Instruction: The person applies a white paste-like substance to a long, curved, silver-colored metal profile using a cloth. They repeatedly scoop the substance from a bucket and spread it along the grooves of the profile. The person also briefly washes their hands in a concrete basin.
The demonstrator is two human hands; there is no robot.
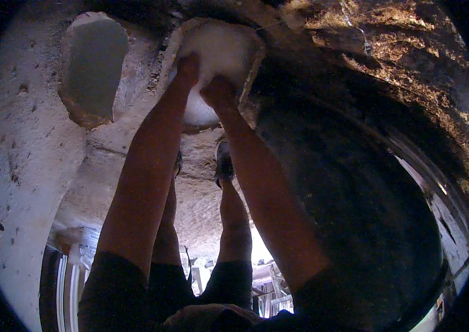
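Note:
Both my arms reach forward over a stone-edged basin (258, 61) that holds cloudy, whitish liquid (218, 41). My left hand (188, 67) is at the basin's left side, its fingers appearing curled. Just right of it and a little nearer, my right hand (219, 92) looks closed like a fist. The hands are close together but apart, low over the pale surface. Dim light and blur hide the fingertips and whatever they may grip.
Left of the basin lies a second pit (95, 66) of dull grey-green liquid, set in rough pale masonry (24, 116). A large dark rounded shape (351, 193) fills the right side. Sunlit rough ground (406, 33) shows at far right. My feet (224, 160) stand just before the basin.

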